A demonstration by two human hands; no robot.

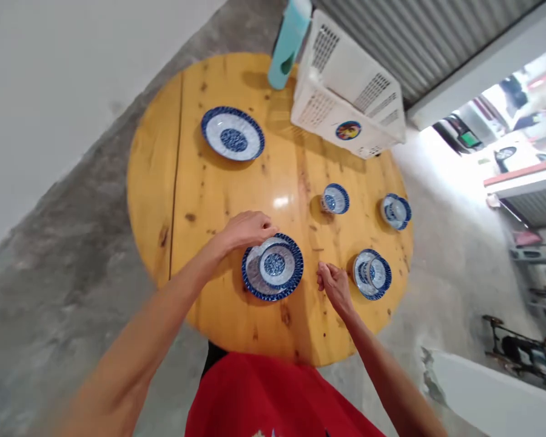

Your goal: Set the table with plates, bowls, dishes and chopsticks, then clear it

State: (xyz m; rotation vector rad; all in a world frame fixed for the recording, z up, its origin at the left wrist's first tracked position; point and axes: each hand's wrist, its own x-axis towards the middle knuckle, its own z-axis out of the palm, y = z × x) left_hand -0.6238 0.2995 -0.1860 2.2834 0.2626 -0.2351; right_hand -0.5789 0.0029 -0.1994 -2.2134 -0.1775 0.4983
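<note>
Left grip (248, 230) clasps the bowl (275, 264), mouth up, on its plate (250, 282); right grip (333, 284) loosely curled, empty.

White basket (321, 109), teal jug (286, 51), far plate (232, 134).

— How many dishes do you have on the bench (200, 200)?
— You have two large plates (233, 133), one bowl (275, 262), three small cups (335, 198), one basket (346, 91) and one teal bottle (284, 48).

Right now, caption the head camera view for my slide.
Left hand grips a blue-patterned bowl set on a plate, right hand loosely curled beside it, round wooden table.
</note>
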